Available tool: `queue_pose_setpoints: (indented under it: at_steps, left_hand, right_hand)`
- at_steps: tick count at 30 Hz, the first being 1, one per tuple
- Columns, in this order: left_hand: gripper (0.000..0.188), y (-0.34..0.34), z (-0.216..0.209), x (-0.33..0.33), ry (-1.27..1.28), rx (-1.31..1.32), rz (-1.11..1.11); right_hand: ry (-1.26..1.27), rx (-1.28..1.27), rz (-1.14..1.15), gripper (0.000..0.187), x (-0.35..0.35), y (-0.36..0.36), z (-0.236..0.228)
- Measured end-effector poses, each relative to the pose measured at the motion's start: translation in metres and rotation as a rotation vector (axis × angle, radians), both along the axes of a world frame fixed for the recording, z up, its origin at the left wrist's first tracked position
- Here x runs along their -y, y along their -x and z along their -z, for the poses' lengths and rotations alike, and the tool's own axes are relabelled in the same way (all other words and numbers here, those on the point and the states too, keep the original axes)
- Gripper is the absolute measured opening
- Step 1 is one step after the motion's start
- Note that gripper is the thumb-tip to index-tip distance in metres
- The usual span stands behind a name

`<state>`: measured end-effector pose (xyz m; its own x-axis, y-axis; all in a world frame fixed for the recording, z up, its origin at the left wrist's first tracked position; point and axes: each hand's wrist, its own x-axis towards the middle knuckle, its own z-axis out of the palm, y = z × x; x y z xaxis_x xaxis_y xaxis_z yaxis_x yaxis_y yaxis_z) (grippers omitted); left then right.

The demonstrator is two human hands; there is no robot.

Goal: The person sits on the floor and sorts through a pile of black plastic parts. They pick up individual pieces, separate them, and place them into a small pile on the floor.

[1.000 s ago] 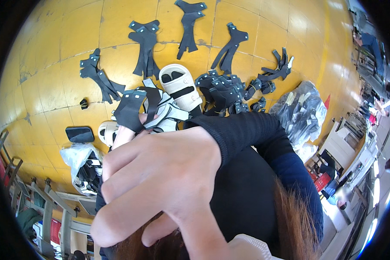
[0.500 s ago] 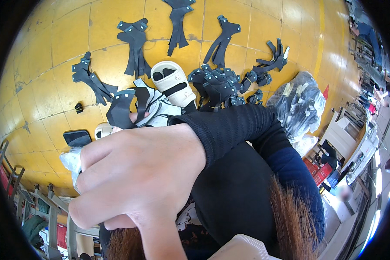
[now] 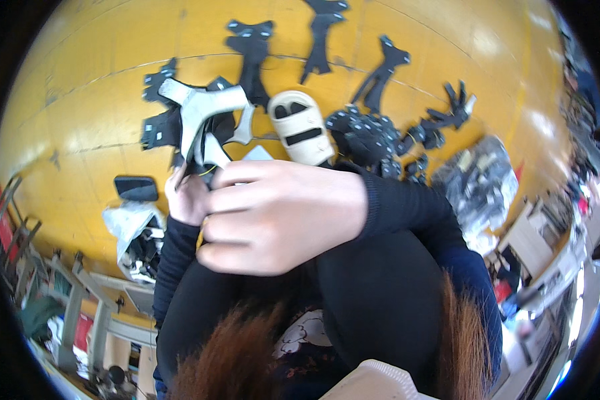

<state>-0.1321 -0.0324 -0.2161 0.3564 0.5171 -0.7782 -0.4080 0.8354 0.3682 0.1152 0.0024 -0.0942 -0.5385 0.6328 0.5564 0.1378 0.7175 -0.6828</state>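
My left hand (image 3: 189, 200) is closed round the narrow end of a bundle of black and white strap pieces (image 3: 207, 110), which fans out above it with white undersides showing. Beside it, my right hand (image 3: 283, 217) is curled, its back toward me and its fingertips partly hidden. A thin yellow band, apparently a rubber band (image 3: 201, 238), shows at the fingers of my right hand. A bit of yellow is also visible at the base of the bundle. Just beyond my right hand lies a cream slipper (image 3: 301, 127) on the floor.
Black strap pieces (image 3: 252, 57) lie in separate stacks on the yellow tiled floor. Banded black bundles (image 3: 367, 137) are heaped right of the slipper. A clear bag of parts (image 3: 477, 180) sits at right, a phone (image 3: 136, 188) and another plastic bag (image 3: 130, 223) at left.
My right hand has drawn away from the camera and moved right, beside my left hand. The strap bundle has risen and turned, showing more white. My head view has shifted slightly.
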Motion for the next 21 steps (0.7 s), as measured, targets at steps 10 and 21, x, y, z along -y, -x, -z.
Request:
queue_pose_setpoints:
  at_steps: [10,21]
  left_hand:
    - [0.043,-0.041,-0.027,-0.031,-0.020,0.217,-0.390]
    - [0.080,-0.034,-0.021,-0.001,-0.206,0.355,-0.127]
  right_hand:
    - [0.791,0.435,0.067,0.029,0.002,-0.022,0.061]
    - [1.579,0.190,-0.490,0.067,0.008,-0.008,0.095]
